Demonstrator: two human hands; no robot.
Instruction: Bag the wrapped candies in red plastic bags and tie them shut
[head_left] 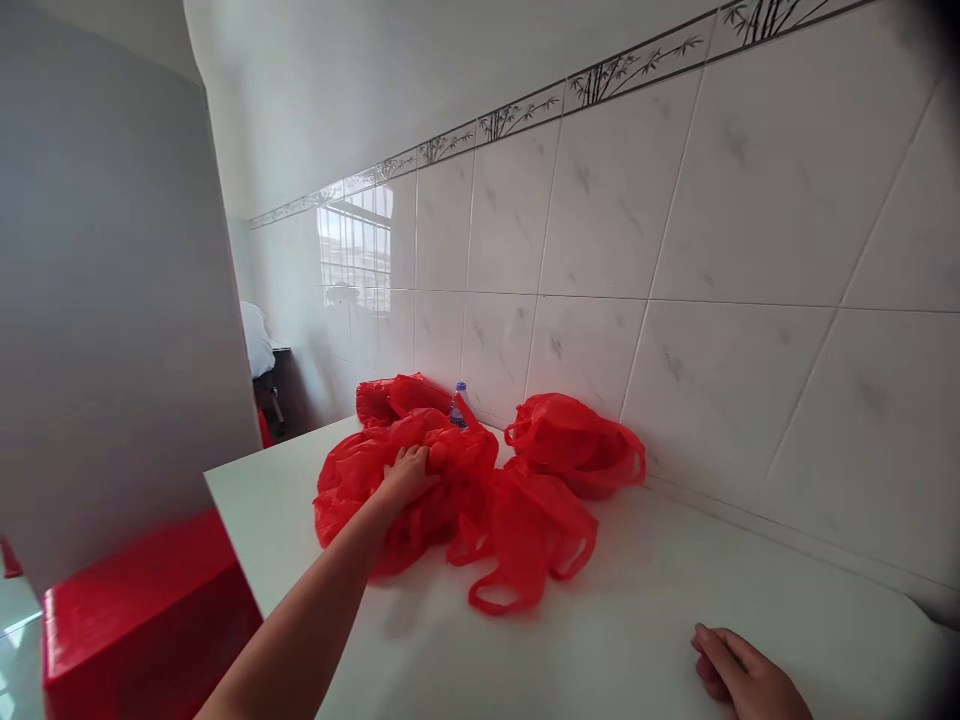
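Note:
My left hand [409, 475] rests on a crumpled red plastic bag [375, 510], its fingers gathering the thin film at the top of the heap. Touching that heap in front lies a second red bag [525, 540] with its loop handles spread on the counter. Against the tiled wall sit a puffed red bag [574, 445] and another red bag [401, 397]. A small plastic bottle with a blue cap [460, 403] stands behind the heap, partly hidden. My right hand [739, 672] lies far off at the counter's near edge, fingers curled, holding nothing.
The white counter [660, 570] meets a marble-patterned tile wall [600, 230] with a bamboo border. A grey partition [112, 300] stands at left. Below the counter's left corner is a red box-like object [142, 610]. White fabric [259, 340] shows beyond the counter.

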